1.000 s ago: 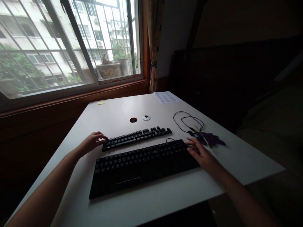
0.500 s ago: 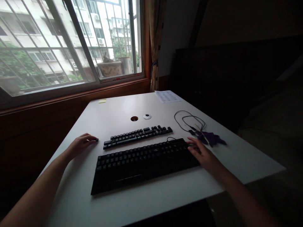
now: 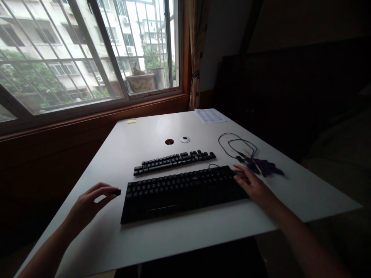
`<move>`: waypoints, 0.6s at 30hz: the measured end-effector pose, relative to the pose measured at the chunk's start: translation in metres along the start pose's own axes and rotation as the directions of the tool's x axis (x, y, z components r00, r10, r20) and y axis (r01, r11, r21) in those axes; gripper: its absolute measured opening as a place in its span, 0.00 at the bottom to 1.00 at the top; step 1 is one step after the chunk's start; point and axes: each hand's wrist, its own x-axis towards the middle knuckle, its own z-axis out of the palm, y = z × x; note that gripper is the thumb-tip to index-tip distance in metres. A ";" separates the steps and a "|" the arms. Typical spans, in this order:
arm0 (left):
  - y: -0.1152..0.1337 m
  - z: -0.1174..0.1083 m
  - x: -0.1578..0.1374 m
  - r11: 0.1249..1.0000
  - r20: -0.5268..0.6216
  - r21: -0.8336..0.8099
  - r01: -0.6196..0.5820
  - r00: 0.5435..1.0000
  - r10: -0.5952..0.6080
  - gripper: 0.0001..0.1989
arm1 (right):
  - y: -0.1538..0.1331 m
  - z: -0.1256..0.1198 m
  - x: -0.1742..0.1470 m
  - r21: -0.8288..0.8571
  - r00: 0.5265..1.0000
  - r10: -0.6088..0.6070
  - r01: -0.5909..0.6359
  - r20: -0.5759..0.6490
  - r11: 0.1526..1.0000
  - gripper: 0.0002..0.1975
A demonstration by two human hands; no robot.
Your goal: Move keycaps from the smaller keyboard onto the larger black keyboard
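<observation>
A small black keycap [image 3: 117, 192] is pinched between the thumb and fingertips of my left hand [image 3: 92, 199], raised just left of the keyboard. The black keyboard [image 3: 185, 197] lies on the white table, with keys in its upper rows and a bare dark lower part. At its right end, my right hand [image 3: 253, 187] is closed around the edge, thumb toward the near side and fingers behind. Part of that grip is hidden. Behind the keyboard, several loose black keycaps [image 3: 174, 160] stand in rows, apart from it.
A coiled black cable [image 3: 232, 136] and a crumpled purple cloth [image 3: 263, 166] lie to the right. Farther back are a round table hole [image 3: 169, 142], a white ring-shaped cover [image 3: 184, 139], printed paper [image 3: 211, 115] and a yellow note [image 3: 131, 121]. A barred window [image 3: 95, 58] stands beyond.
My left hand has lifted the keycap and brought it nearer to me, from beside the loose rows to beside the keyboard. My right hand stays at the keyboard's right end. The camera view has shifted slightly.
</observation>
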 end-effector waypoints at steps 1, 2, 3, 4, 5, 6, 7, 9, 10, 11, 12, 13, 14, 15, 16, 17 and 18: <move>0.010 0.005 -0.001 0.999 0.029 -0.036 -0.037 0.999 0.038 0.12 | 0.000 0.000 0.000 -0.004 1.000 -0.003 0.003 -0.001 1.000 0.25; 0.018 0.010 -0.002 0.997 0.042 -0.052 -0.060 0.997 0.062 0.11 | 0.000 0.000 0.000 -0.009 1.000 -0.008 0.008 -0.001 1.000 0.25; 0.023 0.014 -0.003 0.995 0.043 -0.056 -0.077 0.996 0.080 0.10 | 0.000 0.000 0.000 -0.014 1.000 -0.014 0.014 -0.001 1.000 0.25; 0.026 0.019 -0.003 0.995 0.031 -0.050 -0.089 0.995 0.090 0.09 | 0.000 -0.001 0.000 -0.019 1.000 -0.020 0.020 -0.002 1.000 0.25; 0.028 0.023 -0.004 0.994 0.018 -0.044 -0.099 0.995 0.099 0.09 | 0.000 -0.001 0.000 -0.021 1.000 -0.025 0.025 -0.001 0.999 0.25; 0.028 0.026 -0.005 0.993 0.010 -0.041 -0.107 0.994 0.108 0.08 | 0.000 -0.001 0.000 -0.020 1.000 -0.029 0.029 0.001 0.999 0.25; 0.028 0.028 -0.005 0.993 0.005 -0.038 -0.111 0.994 0.112 0.08 | 0.000 -0.001 0.000 -0.017 0.999 -0.033 0.033 0.001 0.999 0.25; 0.027 0.031 -0.007 0.993 0.006 -0.036 -0.115 0.993 0.116 0.08 | 0.000 -0.001 0.000 -0.012 0.999 -0.036 0.036 -0.002 0.999 0.25; 0.027 0.031 -0.008 0.993 0.006 -0.035 -0.113 0.994 0.113 0.07 | 0.000 -0.001 0.000 -0.013 0.999 -0.038 0.038 -0.003 0.999 0.25; 0.027 0.032 -0.008 0.993 0.006 -0.033 -0.111 0.994 0.111 0.07 | -0.001 -0.001 0.000 -0.015 0.999 -0.039 0.038 -0.005 0.999 0.25; 0.028 0.032 -0.009 0.993 0.003 -0.033 -0.111 0.994 0.111 0.07 | -0.001 -0.001 0.000 -0.018 0.999 -0.039 0.039 -0.009 0.999 0.25; 0.029 0.032 -0.009 0.993 0.000 -0.035 -0.113 0.994 0.113 0.07 | -0.001 -0.001 0.000 -0.021 0.999 -0.040 0.040 -0.012 0.999 0.25; 0.030 0.032 -0.010 0.992 -0.005 -0.037 -0.117 0.993 0.116 0.07 | -0.001 -0.002 0.000 -0.024 0.999 -0.043 0.043 -0.013 0.999 0.25; 0.031 0.032 -0.010 0.992 -0.008 -0.038 -0.122 0.993 0.121 0.06 | -0.002 -0.002 0.000 -0.025 0.999 -0.046 0.046 -0.016 0.999 0.25; 0.033 0.032 -0.010 0.991 -0.009 -0.037 -0.127 0.992 0.126 0.06 | -0.002 -0.002 0.000 -0.024 0.999 -0.050 0.049 -0.017 0.998 0.25; 0.034 0.032 -0.010 0.991 -0.008 -0.035 -0.131 0.991 0.131 0.06 | -0.002 -0.001 0.000 -0.024 0.998 -0.052 0.052 -0.018 0.998 0.24; 0.035 0.032 -0.010 0.991 -0.007 -0.032 -0.133 0.991 0.133 0.06 | -0.002 -0.001 0.000 -0.024 0.998 -0.054 0.053 -0.016 0.998 0.24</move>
